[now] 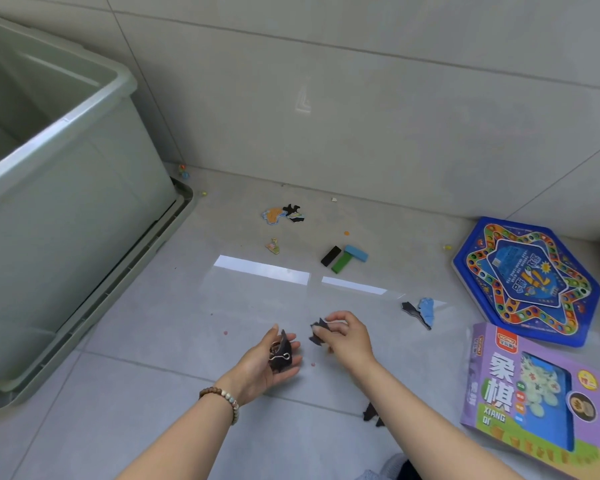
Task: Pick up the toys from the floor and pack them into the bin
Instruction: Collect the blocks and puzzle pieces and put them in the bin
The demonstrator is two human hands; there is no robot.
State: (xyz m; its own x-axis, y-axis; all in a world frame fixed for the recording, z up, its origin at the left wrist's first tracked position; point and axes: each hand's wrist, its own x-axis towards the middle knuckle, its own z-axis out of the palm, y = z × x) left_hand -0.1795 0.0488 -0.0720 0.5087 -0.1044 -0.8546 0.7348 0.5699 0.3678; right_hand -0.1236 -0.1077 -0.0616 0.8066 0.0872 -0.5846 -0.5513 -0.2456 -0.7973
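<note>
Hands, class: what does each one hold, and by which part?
Left hand cups dark puzzle pieces in its palm; right hand pinches another dark piece by one edge.

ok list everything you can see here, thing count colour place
bin: 1, pale green, left, on its lid
game board: 1, blue, hexagonal, right by wall
game box: 1, purple, lower right
blocks: 3, black, green, blue, centre floor
puzzle pieces: several, scattered on floor
marbles: a few, by wall
bracelet: 1, beaded, left wrist
left hand: 1, holding dark pieces
right hand: 1, fingers pinching a dark piece
</note>
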